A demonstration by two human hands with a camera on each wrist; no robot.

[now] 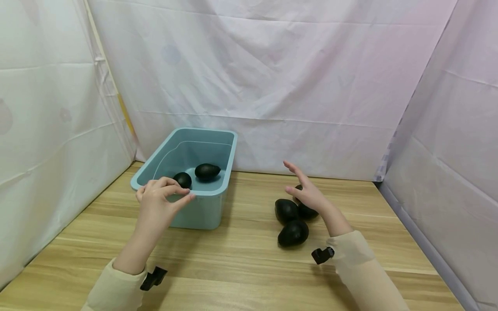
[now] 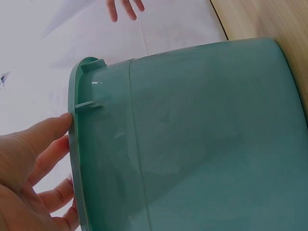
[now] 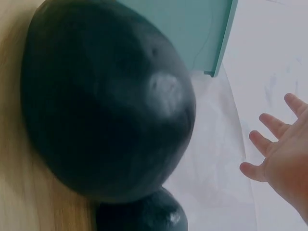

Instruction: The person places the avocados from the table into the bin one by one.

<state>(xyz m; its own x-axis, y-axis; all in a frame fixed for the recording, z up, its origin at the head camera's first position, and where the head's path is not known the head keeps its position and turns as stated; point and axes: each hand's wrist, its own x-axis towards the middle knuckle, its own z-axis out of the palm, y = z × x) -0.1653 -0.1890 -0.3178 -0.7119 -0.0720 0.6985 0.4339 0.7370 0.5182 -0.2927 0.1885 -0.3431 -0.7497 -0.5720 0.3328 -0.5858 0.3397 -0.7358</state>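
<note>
A blue-green plastic bin (image 1: 196, 211) stands on the wooden table, with two dark avocados inside: one avocado (image 1: 207, 171) mid-floor, the other (image 1: 182, 179) partly hidden behind my left hand (image 1: 161, 201). That hand pinches the bin's near rim (image 2: 73, 144), thumb on the outer side and fingers over the inside. To the right, several more dark avocados (image 1: 293, 233) lie bunched on the table. Above the bunch hovers my right hand (image 1: 309, 194), fingers spread and holding nothing, covering part of the rear avocados. One avocado (image 3: 108, 101) fills much of the right wrist view.
White cloth (image 1: 272, 86) hangs behind the table and along both sides. Bare wooden tabletop (image 1: 249, 268) lies between the bin and the loose avocados. A black wrist camera (image 1: 323, 255) sits on the right sleeve, another camera (image 1: 153, 278) on the left.
</note>
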